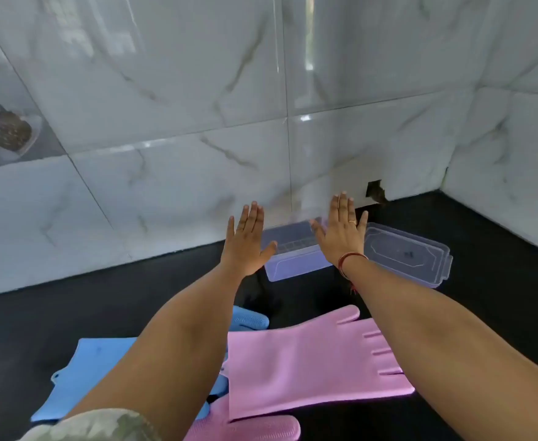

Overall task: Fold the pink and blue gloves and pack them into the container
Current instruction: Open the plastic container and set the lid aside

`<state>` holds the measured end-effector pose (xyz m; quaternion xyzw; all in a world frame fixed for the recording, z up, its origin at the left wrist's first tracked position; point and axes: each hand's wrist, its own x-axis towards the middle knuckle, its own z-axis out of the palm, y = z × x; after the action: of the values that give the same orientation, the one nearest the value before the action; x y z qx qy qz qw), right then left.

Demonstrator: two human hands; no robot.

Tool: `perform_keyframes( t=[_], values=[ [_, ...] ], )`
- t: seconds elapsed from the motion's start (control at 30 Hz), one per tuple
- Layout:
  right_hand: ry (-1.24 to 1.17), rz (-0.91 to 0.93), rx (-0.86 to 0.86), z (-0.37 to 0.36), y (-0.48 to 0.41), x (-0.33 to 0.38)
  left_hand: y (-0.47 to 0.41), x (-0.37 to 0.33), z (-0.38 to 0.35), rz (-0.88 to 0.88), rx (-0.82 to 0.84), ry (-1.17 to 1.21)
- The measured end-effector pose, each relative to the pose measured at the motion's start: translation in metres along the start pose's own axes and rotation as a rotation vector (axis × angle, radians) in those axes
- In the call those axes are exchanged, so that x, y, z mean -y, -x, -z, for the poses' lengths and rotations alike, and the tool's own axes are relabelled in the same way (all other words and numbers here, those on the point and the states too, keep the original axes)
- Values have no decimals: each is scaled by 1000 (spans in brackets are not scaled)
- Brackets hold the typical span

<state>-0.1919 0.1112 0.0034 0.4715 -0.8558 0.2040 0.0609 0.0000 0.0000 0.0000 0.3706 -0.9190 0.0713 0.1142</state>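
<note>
Black counter (pixel 309 292) between pink glove (pixel 309 367) and container (pixel 296 265), lid (pixel 407 253) perhaps touching

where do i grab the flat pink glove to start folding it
Probably pinch the finger end of the pink glove, coming from the right with the right hand. It lies flat, fingers pointing right on the bare counter, while its cuff overlaps the blue glove and a second pink one, so lifting there would likely drag those.

Worktop (pixel 70 329): black, dull
Wall tiles (pixel 166 90): glossy white marble, grey veins
Hole (pixel 376 191): broken tile at worktop's back edge, near right corner
</note>
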Motion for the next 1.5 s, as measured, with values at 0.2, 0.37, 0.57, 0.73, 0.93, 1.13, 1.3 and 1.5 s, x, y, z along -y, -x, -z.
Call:
perform_keyframes(
  t=[0.2, 0.37, 0.57, 0.73, 0.93, 1.13, 1.3, 1.5],
  values=[
    [32, 49, 83, -13, 8, 7, 4, 9, 0, 63, 191, 88],
    [-13, 42, 168, -14, 9, 9, 8, 7, 2, 93, 299, 208],
    [-137, -80, 246, -10, 15, 6, 12, 2, 7, 109, 341, 300],
    [-202, -119, 274, -3, 18, 8, 19, 0, 8, 79, 315, 281],
    [-577, -477, 286, 6, 16, 9, 39, -2, 10, -123, 202, 143],
    [-671, -503, 315, 0, 14, 21, 48, 8, 14, -273, 131, -31],
    [-615, -460, 328, -8, 13, 32, 55, 15, 14, -258, 108, -7],
    [-627, -505, 283, 1, 9, 26, 55, -5, 12, -299, 86, 10]
  ],
)
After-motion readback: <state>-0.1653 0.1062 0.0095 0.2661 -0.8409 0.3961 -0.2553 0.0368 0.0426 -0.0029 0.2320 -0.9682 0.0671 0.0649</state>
